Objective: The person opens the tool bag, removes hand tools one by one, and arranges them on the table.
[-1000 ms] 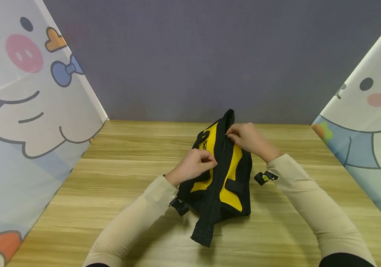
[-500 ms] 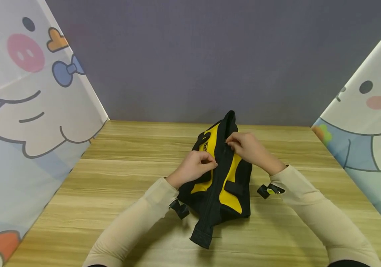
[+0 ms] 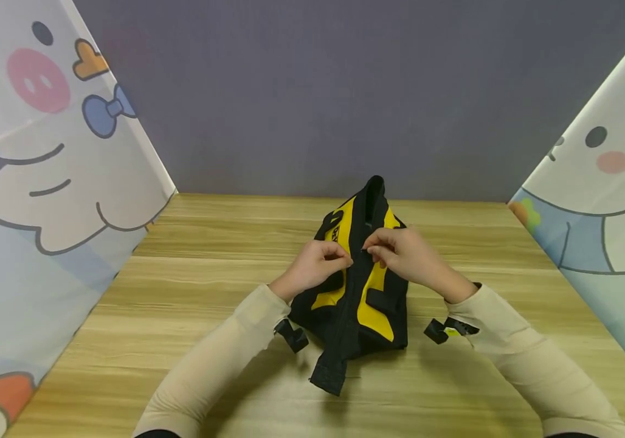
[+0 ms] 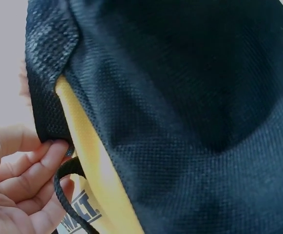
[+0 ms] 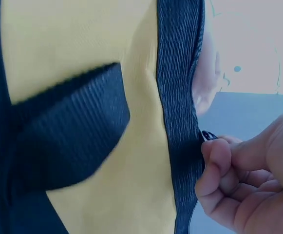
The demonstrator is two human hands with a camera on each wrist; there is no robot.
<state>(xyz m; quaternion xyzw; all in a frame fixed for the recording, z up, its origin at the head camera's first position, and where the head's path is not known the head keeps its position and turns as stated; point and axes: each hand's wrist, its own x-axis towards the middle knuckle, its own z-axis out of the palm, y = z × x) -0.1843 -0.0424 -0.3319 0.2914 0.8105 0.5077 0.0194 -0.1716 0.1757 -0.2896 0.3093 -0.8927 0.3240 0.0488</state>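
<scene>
A black-and-yellow fabric tool bag [image 3: 375, 319] stands on the table, its zipper running along the top from the far end to a black tab [image 3: 329, 375] at the near end. My left hand [image 3: 318, 266] pinches the black zipper edging, also seen in the left wrist view beside a black strap loop [image 4: 63, 190]. Between thumb and forefinger, my right hand [image 3: 407, 257] grips the zipper pull [image 5: 208, 135]. Beyond that hand the bag's mouth [image 3: 371, 210] gapes; nearer to me the two edges lie together. A black webbing handle [image 5: 78, 131] sticks out from the yellow side.
The wood-grain table [image 3: 208, 243] extends around the bag. A grey panel [image 3: 312, 97] rises behind it, and cartoon-printed sheets [image 3: 11, 182] flank both sides. Black wrist camera mounts [image 3: 435, 331] hang below the sleeves.
My right hand has drawn the zipper pull toward me along the top, close to the left hand. The gap at the far end has lengthened. The left hand keeps its place.
</scene>
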